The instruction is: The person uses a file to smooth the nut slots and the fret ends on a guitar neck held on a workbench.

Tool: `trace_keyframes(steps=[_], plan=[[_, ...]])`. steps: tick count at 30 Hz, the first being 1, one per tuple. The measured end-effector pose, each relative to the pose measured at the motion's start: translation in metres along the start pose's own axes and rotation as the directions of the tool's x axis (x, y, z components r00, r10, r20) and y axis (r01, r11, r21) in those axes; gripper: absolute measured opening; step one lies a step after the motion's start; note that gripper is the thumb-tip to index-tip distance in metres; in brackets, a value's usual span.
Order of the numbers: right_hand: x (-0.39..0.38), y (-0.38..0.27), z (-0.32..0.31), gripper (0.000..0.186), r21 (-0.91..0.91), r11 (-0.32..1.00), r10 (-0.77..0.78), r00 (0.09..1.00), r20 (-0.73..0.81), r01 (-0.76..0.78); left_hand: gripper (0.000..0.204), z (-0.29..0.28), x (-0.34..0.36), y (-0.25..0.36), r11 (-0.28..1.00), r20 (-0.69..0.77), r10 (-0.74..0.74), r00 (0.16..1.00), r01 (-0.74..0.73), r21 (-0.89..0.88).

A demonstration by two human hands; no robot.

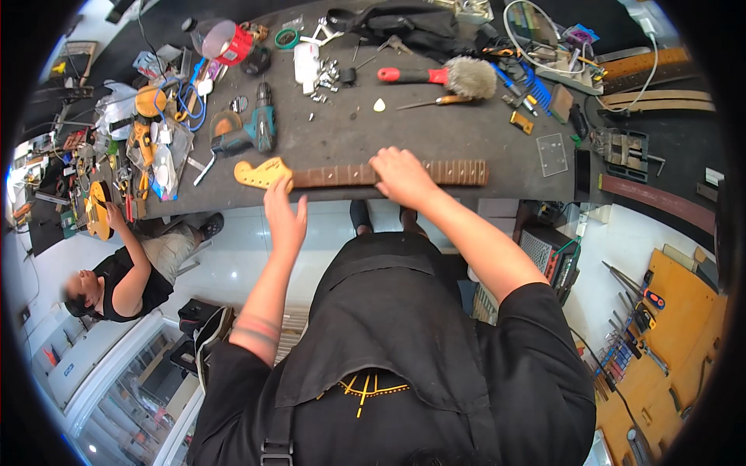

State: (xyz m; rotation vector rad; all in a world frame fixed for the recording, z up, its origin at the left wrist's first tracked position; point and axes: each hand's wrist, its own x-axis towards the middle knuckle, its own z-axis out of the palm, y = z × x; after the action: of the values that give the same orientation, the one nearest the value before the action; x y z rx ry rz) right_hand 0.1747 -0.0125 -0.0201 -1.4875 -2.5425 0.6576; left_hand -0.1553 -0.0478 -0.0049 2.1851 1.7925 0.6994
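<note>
A guitar neck (342, 175) lies lengthwise along the bench's front edge. Its dark fretboard faces up, and its pale headstock (263, 174) points left. My right hand (404, 180) is closed over the middle of the fretboard, its fingers bent across to the far side. At the headstock's near edge, my left hand (284, 216) touches the wood with its fingertips. The left fingers are stretched out and the thumb stands apart, so this hand is open.
Behind the neck lie a teal cordless drill (263, 124), a red-handled brush (435, 78), a slim file (439, 102) and a white pick (379, 105). A clear plate (552, 155) is at right, near a vise (624, 151). Another person (128, 283) sits left, holding a yellow guitar body (98, 211).
</note>
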Motion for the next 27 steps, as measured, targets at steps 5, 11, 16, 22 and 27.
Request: trace_keyframes(steps=[5,11,16,22,27], plan=[[-0.047,-0.039,-0.032,0.058,0.243,0.947,-0.161,0.967,-0.199,0.208,0.051,-0.038,-0.124,0.026,0.752,0.683,-0.346,0.644,0.625,-0.209],[-0.069,-0.078,-0.077,0.052,0.706,0.693,0.066,0.962,-0.265,0.147,0.051,-0.039,-0.048,0.154,0.823,0.674,-0.059,0.736,0.418,-0.385],[-0.07,-0.085,-0.101,0.049,0.776,0.575,0.227,0.86,-0.457,0.26,0.079,-0.022,-0.018,0.165,0.81,0.551,-0.068,0.832,0.369,-0.457],[-0.09,-0.037,-0.115,0.017,0.976,0.065,0.334,0.917,-0.218,0.209,0.061,-0.014,0.026,0.211,0.866,0.476,-0.074,0.876,0.293,-0.405],[-0.127,0.016,-0.083,0.031,0.988,0.056,0.362,0.925,0.115,-0.145,0.049,0.002,0.034,0.169,0.978,0.362,0.131,0.923,-0.061,-0.2]])
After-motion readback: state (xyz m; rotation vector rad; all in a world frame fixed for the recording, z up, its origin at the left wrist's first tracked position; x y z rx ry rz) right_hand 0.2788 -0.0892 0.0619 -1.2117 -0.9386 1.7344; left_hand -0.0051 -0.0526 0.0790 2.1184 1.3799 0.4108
